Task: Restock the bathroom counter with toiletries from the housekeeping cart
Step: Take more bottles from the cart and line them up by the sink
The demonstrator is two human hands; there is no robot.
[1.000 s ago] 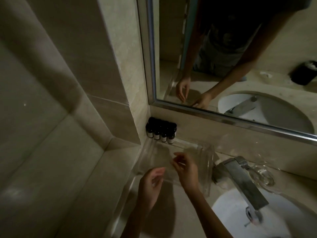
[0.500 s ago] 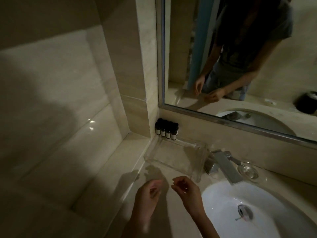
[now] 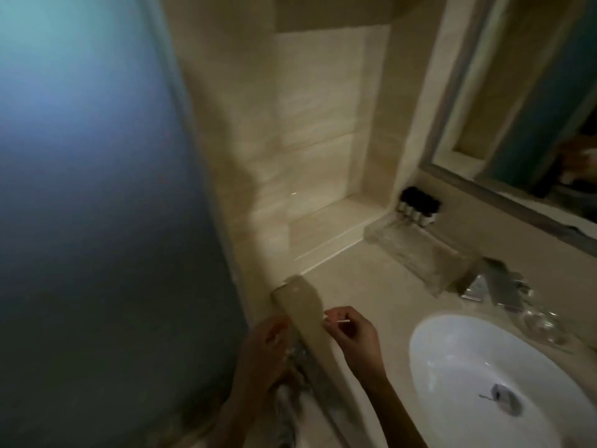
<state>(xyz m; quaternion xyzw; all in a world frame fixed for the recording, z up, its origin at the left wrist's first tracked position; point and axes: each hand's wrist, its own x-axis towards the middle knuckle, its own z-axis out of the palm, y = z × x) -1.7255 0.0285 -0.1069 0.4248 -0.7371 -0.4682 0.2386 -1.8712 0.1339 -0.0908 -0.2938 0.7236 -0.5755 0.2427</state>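
Note:
My right hand (image 3: 353, 337) hovers over the counter's front left corner and pinches a thin white stick (image 3: 338, 321) between thumb and fingertips. Beside it, my left hand (image 3: 266, 347) is below the counter's edge (image 3: 302, 313); its fingers are blurred and partly hidden, so I cannot tell if they hold anything. A clear acrylic tray (image 3: 416, 250) lies on the beige counter (image 3: 361, 286) by the back wall, with nothing visible in it. Several small dark bottles (image 3: 418, 206) stand in a row behind the tray, under the mirror's corner.
A white oval basin (image 3: 468, 360) fills the right of the counter, with a chrome faucet (image 3: 494, 282) and a glass dish (image 3: 544, 324) behind it. The mirror (image 3: 523, 108) is upper right, a tiled recess (image 3: 323, 176) behind, and a frosted glass panel (image 3: 97, 189) on the left.
The view has swung left and pulled back from the tray. Both hands have drawn away from the tray to the counter's front left corner.

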